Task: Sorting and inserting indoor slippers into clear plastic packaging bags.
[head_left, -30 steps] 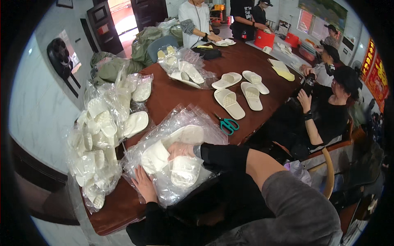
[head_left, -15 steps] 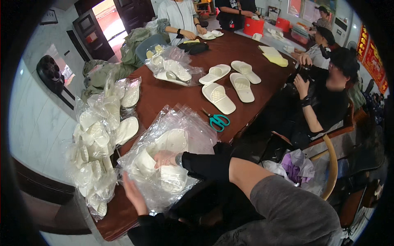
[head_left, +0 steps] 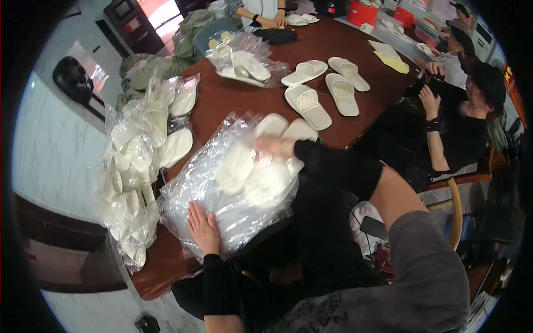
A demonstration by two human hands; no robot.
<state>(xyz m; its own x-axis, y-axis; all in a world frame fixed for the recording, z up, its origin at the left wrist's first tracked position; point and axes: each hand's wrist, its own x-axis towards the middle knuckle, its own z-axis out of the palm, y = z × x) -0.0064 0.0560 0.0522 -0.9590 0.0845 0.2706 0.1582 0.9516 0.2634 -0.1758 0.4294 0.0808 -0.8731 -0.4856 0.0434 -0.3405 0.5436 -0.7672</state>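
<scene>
My right hand (head_left: 273, 145) is closed over the middle of a pair of white slippers (head_left: 266, 182), above the near part of the table. The slippers and the fingers are smeared by motion. How the fingers grip is partly hidden. Beneath them lies a stack of clear plastic bags (head_left: 191, 180). My left hand (head_left: 204, 227) rests flat on the bags' near part, fingers stretched out and holding nothing. Whether clear film still wraps the held slippers I cannot tell.
Bagged white slippers (head_left: 133, 152) are heaped along the table's left edge. Loose white slippers (head_left: 308, 105) and another bagged pair (head_left: 244, 66) lie farther back on the brown table (head_left: 216, 125). A person in black (head_left: 466, 133) sits at the right; another person's hands (head_left: 272, 21) are at the far edge.
My right hand has moved away from me and rightward, carrying the slippers over the bags. My left hand has come down flat onto the bags. The held slippers now mostly cover the teal scissors.
</scene>
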